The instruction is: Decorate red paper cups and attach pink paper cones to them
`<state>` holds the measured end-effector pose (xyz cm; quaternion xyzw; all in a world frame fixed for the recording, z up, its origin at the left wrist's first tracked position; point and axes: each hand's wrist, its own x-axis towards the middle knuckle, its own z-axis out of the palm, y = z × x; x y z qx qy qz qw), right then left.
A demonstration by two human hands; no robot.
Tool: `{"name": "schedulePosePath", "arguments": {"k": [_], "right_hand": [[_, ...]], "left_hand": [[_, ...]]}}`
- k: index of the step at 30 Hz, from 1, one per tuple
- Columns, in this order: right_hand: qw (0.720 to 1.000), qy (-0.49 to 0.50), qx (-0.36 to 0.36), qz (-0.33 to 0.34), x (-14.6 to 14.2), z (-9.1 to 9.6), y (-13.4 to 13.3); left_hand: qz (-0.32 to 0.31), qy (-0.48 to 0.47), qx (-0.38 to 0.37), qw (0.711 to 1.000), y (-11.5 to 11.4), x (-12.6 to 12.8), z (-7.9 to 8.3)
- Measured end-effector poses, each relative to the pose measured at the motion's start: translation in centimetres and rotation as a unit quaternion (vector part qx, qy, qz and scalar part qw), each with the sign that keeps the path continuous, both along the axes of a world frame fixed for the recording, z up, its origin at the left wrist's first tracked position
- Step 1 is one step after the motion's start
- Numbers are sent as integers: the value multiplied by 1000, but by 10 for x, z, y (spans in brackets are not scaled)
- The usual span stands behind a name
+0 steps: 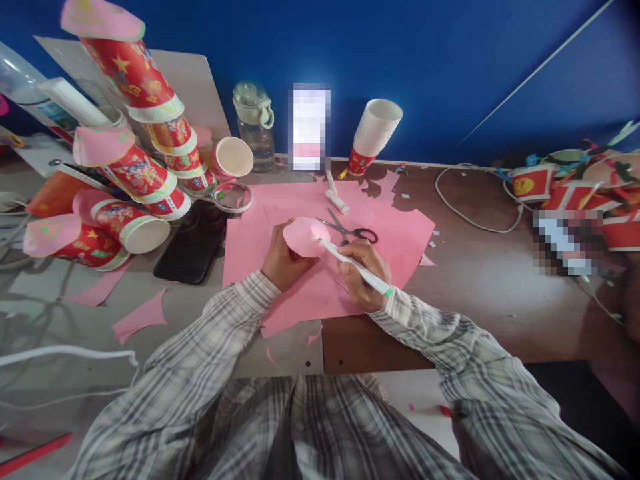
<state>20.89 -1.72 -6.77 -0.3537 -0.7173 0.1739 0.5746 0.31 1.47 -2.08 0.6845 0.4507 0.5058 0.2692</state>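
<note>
Worktop (475, 280), grey at the left and brown at the right, runs before a blue wall (450, 73). We wear checked sleeves (475, 347), which reach in over its near edge. Between us and the wall lies a large pink sheet (295, 307). To its left we have cup towers (173, 133), some topped with pink paper; gold stars and coloured pictures decorate the red cups, but we cannot read any lettering on them. At the far right are cut cups (533, 183), one bearing a round yellow emblem. A black phone (190, 243) lies near the sheet's left edge. Beyond the sheet we see a bottle (255, 133), a bright screen (309, 127), pixelated past reading, and a cup stack (370, 137). Our right hand (367, 270) is pinched round a pen (376, 280); our left hand (280, 257) is curled round a pink cone (301, 235), held over the sheet's middle. The pen, white with a green end, has its tip at the cone's right edge; we cannot tell whether they touch. Scissors (346, 231) lie just beside the cone, blades spread, and a white tube (337, 201) lies beyond them.
</note>
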Motion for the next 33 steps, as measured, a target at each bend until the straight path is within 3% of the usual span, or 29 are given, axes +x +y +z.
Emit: {"name": "schedulePosePath", "arguments": {"k": [5, 11, 24, 29, 33], "right_hand": [[999, -6, 40, 11, -1, 3, -1], [999, -39, -15, 24, 3, -1, -5], [999, -46, -5, 14, 5, 0, -5], [997, -55, 32, 52, 6, -3, 0], [996, -55, 11, 71, 6, -6, 2]], "left_hand": [[-6, -10, -34, 999, 0, 0, 3], [3, 11, -26, 1000, 0, -1, 3], [1, 16, -15, 1000, 0, -1, 2], [-1, 9, -22, 1000, 0, -1, 1], [2, 13, -21, 1000, 0, -1, 0]]}}
